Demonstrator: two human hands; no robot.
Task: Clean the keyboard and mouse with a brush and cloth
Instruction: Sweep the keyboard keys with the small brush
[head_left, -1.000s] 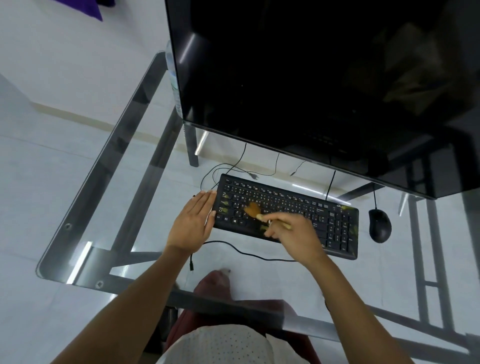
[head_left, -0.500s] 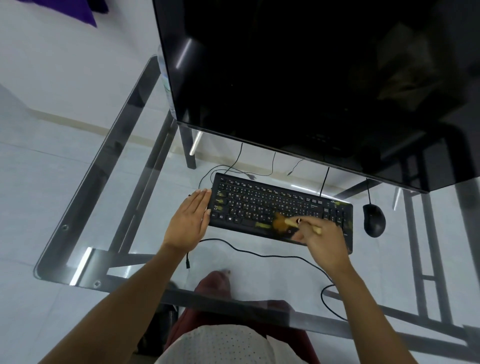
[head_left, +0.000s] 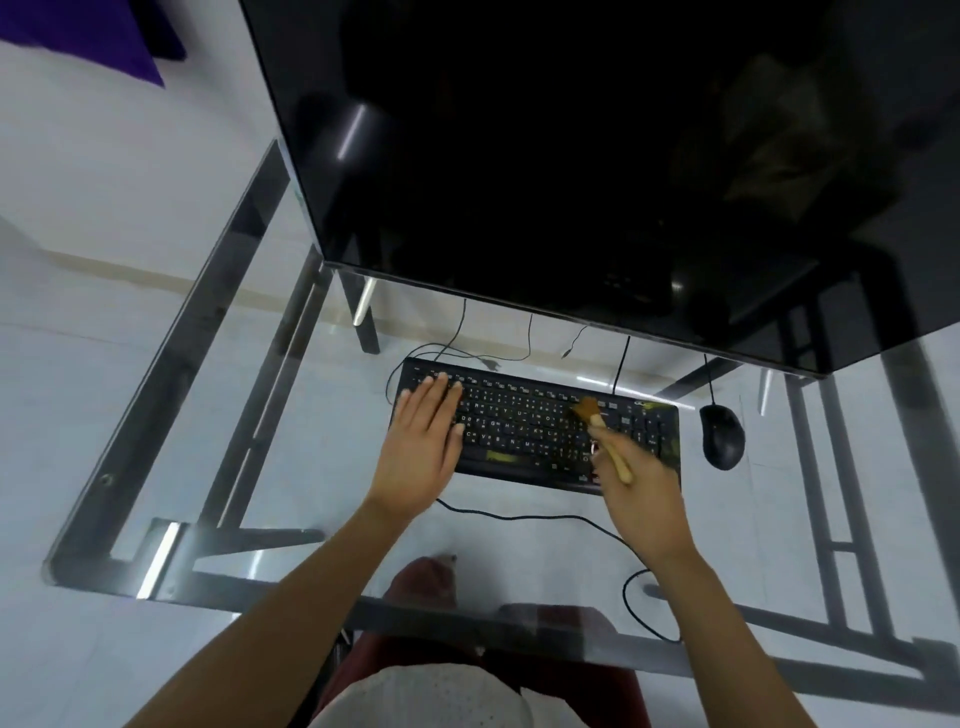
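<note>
Left hand (head_left: 423, 447) flat, fingers straight, pressing the left end of black keyboard (head_left: 535, 428) on glass tabletop (head_left: 218, 415). Right hand (head_left: 641, 491) gripping wooden brush (head_left: 605, 434), bristles touching upper-right keys. Mouse (head_left: 722, 436) just right of keyboard.

The keyboard (head_left: 535, 423) is black with white key legends and yellowish smudges. On it, the brush (head_left: 602, 426) is tan-bristled with a pale wooden handle. Right of the keyboard, the mouse (head_left: 722, 436) is black.
</note>
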